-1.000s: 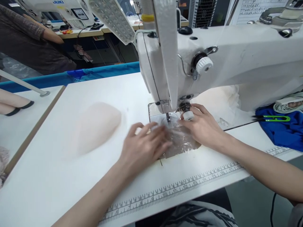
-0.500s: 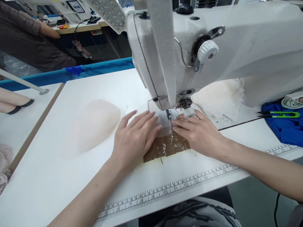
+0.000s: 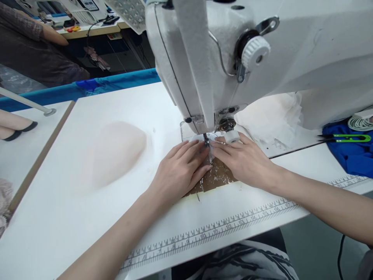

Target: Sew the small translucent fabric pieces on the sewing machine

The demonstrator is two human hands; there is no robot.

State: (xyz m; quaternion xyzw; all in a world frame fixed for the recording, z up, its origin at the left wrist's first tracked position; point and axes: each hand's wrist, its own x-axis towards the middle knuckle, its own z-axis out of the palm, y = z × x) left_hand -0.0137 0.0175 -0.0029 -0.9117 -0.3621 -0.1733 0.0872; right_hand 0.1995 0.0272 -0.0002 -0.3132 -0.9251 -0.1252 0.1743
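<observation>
A white sewing machine [image 3: 186, 70] stands over the white table, its presser foot [image 3: 206, 140] low between my hands. My left hand [image 3: 180, 167] lies flat with fingers spread, just left of the foot, over a piece of sheer white fabric [image 3: 211, 154]. On the right, my right hand [image 3: 244, 159] rests with its fingers apart and fingertips beside the foot, under the machine head. Beneath the hands is a brown patch [image 3: 217, 175] with shiny marks and a yellowish edge. Most of the sheer piece is hidden by my fingers.
A pale sheer cup-shaped piece [image 3: 119, 153] lies on the left. White sheer fabric [image 3: 271, 116] sits under the machine arm. Green snips [image 3: 349, 138] rest on blue cloth [image 3: 346, 157] at right. A printed ruler [image 3: 215, 235] runs along the front edge. A person [image 3: 32, 46] is at upper left.
My left hand has moved right, closer to the presser foot, and covers more of the sheer fabric. My right hand has barely moved. The view has shifted slightly.
</observation>
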